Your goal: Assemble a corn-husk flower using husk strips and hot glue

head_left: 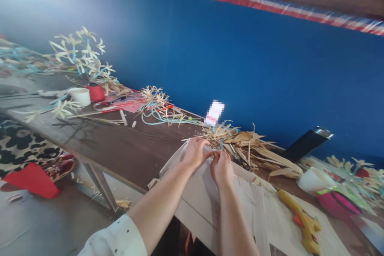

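My left hand (196, 153) and right hand (222, 168) pinch one thin husk strip (216, 150) (held over the cardboard (198, 204)); husk pile (255, 144) handy at two o'clock.

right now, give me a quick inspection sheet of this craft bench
surface: brown wooden table, pale cardboard sheet at its near edge
job's things: husk strip, small and partly hidden; dried husk pile just beyond
clutter: yellow glue gun, white cup, pink bowl, black flask, red spool, husk flowers
grip: left hand and right hand pinched together on the strip, over the cardboard
cables: pale blue cord looped on the table; glue gun lead not visible
surroundings: blue board behind; patterned cloth below left
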Available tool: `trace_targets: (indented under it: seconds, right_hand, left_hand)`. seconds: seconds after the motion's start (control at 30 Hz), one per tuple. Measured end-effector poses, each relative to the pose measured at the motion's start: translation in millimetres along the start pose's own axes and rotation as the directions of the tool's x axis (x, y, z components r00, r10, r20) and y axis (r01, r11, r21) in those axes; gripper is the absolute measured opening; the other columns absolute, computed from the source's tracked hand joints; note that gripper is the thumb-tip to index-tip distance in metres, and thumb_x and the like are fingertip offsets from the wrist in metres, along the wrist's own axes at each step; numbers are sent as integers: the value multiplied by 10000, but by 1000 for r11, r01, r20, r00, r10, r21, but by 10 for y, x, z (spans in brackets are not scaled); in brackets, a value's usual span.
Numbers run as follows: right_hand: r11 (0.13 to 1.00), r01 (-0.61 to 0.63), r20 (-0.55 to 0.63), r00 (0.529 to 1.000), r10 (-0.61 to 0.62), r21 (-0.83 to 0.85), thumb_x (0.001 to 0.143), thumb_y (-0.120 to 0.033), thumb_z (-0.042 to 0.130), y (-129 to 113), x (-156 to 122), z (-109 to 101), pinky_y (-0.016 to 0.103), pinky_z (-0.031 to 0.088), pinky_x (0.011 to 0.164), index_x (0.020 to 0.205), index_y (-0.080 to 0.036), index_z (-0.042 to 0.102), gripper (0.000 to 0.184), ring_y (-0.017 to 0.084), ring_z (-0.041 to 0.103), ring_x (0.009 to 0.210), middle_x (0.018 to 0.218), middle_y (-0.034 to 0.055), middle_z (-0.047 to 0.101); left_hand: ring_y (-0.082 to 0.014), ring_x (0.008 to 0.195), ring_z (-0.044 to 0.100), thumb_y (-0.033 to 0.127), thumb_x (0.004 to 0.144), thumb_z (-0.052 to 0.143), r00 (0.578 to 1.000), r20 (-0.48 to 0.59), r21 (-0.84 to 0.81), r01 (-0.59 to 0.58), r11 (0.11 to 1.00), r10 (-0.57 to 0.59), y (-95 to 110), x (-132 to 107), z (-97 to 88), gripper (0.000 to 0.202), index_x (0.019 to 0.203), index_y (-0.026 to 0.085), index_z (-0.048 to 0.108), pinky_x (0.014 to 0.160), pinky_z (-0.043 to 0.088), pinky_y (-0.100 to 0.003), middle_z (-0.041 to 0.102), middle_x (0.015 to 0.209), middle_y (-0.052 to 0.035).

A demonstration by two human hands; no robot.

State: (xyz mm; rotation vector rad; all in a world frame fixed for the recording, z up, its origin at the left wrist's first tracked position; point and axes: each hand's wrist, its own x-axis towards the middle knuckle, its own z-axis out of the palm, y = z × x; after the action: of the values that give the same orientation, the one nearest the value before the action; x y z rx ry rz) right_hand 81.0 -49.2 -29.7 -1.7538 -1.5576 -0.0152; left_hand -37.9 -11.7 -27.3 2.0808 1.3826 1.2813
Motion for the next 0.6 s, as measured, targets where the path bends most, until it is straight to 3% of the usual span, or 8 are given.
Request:
trace_targets:
  seconds: [0.2,0.33,0.4,0.47,0.6]
  right_hand:
    - [996,-76,-87,993,79,39,801,-287,391,-61,12,17,344,383,633,799,-199,611,237,256,551,775,871,132,594]
    - [972,-48,-82,994,68,229,767,-312,433,-10,68,6,353,408,688,782,-170,631,244,261,560,807,819,121,630]
    - [910,-119,12,992,124,397,763,-341,444,17,89,-9,324,425,620,839,-161,646,281,221,571,693,769,89,645]
    - [794,-246,138,969,204,555,766,-382,452,28,95,-27,279,413,516,924,-159,648,336,172,549,572,762,66,656]
    - [582,-417,278,907,315,699,747,-470,503,-11,77,-69,228,395,456,956,-180,655,388,121,531,544,881,57,663]
  left_hand:
    - [-190,926,527,358,684,677,999,-33,-7,-6,1000,6,15,-4,9,312,956,211,636,843,420,-331,569,956,-50]
    - [-188,932,535,391,679,679,998,-59,-74,5,997,-9,6,15,-7,336,957,205,640,853,420,-329,578,970,-53]
    - [-193,935,540,416,670,681,998,-61,-119,27,993,-35,-3,28,-20,363,958,199,642,852,424,-332,584,971,-58]
    - [-198,931,545,428,653,691,997,-56,-152,47,987,-56,-9,40,-32,386,958,194,643,849,429,-335,589,961,-59]
    - [-202,924,550,432,645,692,995,-46,-166,75,983,-83,-5,52,-46,389,950,194,648,849,431,-340,595,957,-56]
